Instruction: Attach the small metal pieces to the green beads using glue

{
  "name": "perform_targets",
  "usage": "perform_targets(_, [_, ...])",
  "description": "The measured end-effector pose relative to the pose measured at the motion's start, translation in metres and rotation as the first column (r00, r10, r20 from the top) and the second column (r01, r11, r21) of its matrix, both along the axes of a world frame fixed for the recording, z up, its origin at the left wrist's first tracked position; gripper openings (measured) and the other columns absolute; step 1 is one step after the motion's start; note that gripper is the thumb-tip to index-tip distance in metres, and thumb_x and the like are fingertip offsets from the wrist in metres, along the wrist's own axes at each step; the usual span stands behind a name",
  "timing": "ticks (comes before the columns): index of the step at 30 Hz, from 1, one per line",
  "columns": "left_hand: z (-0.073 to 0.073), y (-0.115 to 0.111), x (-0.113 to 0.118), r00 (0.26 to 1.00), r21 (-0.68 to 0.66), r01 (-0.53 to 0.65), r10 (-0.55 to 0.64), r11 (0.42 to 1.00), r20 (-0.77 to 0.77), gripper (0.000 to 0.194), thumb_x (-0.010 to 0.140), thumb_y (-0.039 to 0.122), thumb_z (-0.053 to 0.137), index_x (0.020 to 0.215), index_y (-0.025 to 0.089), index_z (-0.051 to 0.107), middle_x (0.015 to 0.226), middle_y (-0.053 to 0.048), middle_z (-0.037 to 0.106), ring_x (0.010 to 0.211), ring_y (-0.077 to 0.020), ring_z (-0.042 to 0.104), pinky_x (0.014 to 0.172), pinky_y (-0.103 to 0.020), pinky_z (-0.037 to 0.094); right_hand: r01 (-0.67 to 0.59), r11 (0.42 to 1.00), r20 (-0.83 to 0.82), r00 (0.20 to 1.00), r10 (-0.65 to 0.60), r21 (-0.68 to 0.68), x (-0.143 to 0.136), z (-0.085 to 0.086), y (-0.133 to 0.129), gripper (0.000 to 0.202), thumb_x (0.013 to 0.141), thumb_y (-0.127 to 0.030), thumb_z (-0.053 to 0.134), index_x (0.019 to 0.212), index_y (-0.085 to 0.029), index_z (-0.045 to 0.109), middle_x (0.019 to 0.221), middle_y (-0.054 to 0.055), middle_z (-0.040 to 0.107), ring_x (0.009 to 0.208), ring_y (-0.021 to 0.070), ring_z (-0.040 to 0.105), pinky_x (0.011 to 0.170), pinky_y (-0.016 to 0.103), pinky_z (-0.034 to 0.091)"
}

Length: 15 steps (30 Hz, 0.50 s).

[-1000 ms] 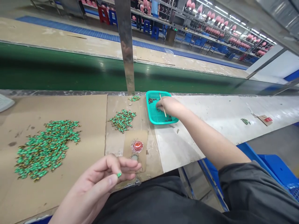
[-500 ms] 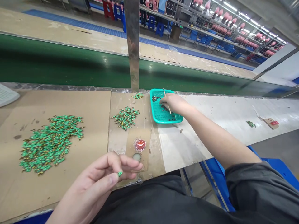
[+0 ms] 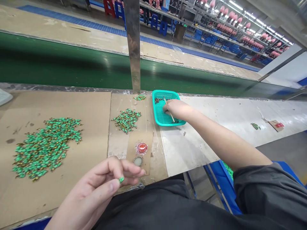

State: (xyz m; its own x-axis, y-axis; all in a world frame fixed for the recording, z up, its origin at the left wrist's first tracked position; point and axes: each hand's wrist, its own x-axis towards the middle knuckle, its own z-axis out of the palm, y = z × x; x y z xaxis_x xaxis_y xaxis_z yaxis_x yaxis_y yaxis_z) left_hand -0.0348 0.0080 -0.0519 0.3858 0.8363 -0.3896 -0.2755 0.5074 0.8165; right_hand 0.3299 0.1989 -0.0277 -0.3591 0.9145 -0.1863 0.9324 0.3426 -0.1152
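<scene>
A small green piece (image 3: pixel 121 180) is pinched between thumb and forefinger of the left hand (image 3: pixel 99 183), on the near side, its other fingers loosely extended. A thin stick (image 3: pixel 171 115) is held by the half-curled right hand (image 3: pixel 177 109) in the far turquoise basket (image 3: pixel 158 113); whether anything else is gripped cannot be told.

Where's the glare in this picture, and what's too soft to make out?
In the head view, pale reflections streak the green belt and a glint sits on the glossy red disc; also in the head view, the distant pink items are too small and soft to identify.
</scene>
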Motion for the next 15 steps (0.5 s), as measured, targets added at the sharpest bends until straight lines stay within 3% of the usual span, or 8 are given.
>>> perform_targets(3, [0.005,0.001,0.001,1.000,0.020,0.019,-0.019,1.000,-0.003,0.038,0.085,0.055,0.105,0.079,0.026,0.082,0.106,-0.010,0.091,0.114,-0.0375,0.088,0.095,-0.041,0.077,0.024,0.999,-0.089,0.996,-0.021,0.035,-0.002,0.001,-0.002,0.012,0.104,-0.019,0.078,0.092,-0.019,0.075,0.103,0.009,0.080,0.100,0.0272,0.073,0.097,0.043,0.059])
perform_targets(5, [0.007,0.001,0.001,0.999,0.051,0.034,-0.034,0.998,0.013,0.036,0.088,0.054,0.104,0.081,0.025,0.083,0.107,-0.011,0.091,0.113,-0.0373,0.088,0.095,-0.041,0.077,0.038,0.995,-0.189,0.982,-0.021,0.089,-0.007,0.007,-0.016,0.015,0.098,-0.011,0.072,0.087,-0.021,0.071,0.095,0.010,0.079,0.092,0.0281,0.071,0.089,0.042,0.057])
perform_targets(7, [0.008,0.001,0.002,0.999,0.054,0.027,-0.030,0.998,0.046,0.034,0.089,0.051,0.104,0.082,0.025,0.084,0.108,-0.010,0.092,0.108,-0.0337,0.089,0.093,-0.038,0.076,0.045,0.986,-0.317,0.948,0.007,0.158,-0.018,0.014,-0.046,0.014,0.096,-0.010,0.065,0.090,-0.022,0.069,0.093,0.009,0.078,0.087,0.0266,0.069,0.083,0.040,0.056])
perform_targets(9, [0.010,0.000,0.006,0.996,0.032,0.016,-0.019,0.999,0.088,0.031,0.091,0.047,0.104,0.084,0.024,0.084,0.109,-0.008,0.093,0.102,-0.0293,0.090,0.092,-0.035,0.076,0.036,0.976,-0.450,0.891,0.066,0.215,-0.034,0.019,-0.087,0.012,0.102,-0.016,0.060,0.099,-0.024,0.068,0.093,0.006,0.077,0.084,0.0241,0.069,0.079,0.038,0.057])
perform_targets(12, [0.014,0.001,0.018,0.984,-0.021,0.056,-0.052,0.998,0.173,0.027,0.095,0.041,0.102,0.086,0.023,0.084,0.116,-0.010,0.095,0.103,-0.0279,0.092,0.091,-0.033,0.077,-0.051,0.966,-0.610,0.766,0.201,0.254,-0.066,0.017,-0.151,0.012,0.106,-0.020,0.062,0.102,-0.026,0.071,0.091,0.001,0.078,0.082,0.0194,0.072,0.079,0.034,0.062])
perform_targets(13, [0.015,0.002,0.022,0.977,-0.041,0.073,-0.063,0.997,0.204,0.027,0.095,0.040,0.102,0.086,0.022,0.083,0.117,-0.010,0.095,0.103,-0.0275,0.092,0.092,-0.033,0.077,-0.067,0.960,-0.721,0.646,0.249,0.272,-0.077,0.014,-0.168,0.014,0.105,-0.015,0.066,0.104,-0.026,0.074,0.090,0.000,0.079,0.080,0.0185,0.073,0.078,0.034,0.063])
perform_targets(15, [0.017,0.002,0.031,0.966,-0.080,0.087,-0.065,0.993,0.251,0.029,0.094,0.038,0.104,0.085,0.022,0.082,0.113,-0.010,0.095,0.099,-0.0257,0.093,0.093,-0.033,0.078,-0.023,0.956,-0.818,0.510,0.264,0.294,-0.094,0.005,-0.191,0.017,0.105,-0.010,0.070,0.106,-0.026,0.077,0.089,-0.001,0.078,0.078,0.0172,0.073,0.074,0.032,0.063])
